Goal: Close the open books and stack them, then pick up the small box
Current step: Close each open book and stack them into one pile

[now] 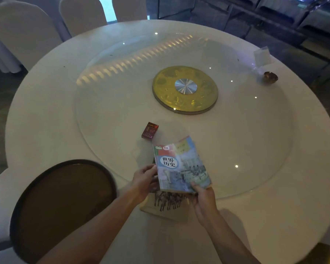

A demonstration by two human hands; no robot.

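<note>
A closed book with a blue-and-pink illustrated cover [181,166] is held slightly above the table's near edge. My left hand [144,180] grips its left side and my right hand [202,197] holds its near right corner. Under it lies a second closed book [167,205], beige with dark horse figures, flat on the table and partly hidden. A small dark red box [150,130] stands on the glass turntable just beyond the books, apart from both hands.
The round white table [46,115] carries a glass turntable with a gold centre disc [185,90]. A dark round tray [63,204] sits near left. A small brown bowl [271,77] and a clear card stand [262,56] are far right. Covered chairs stand behind.
</note>
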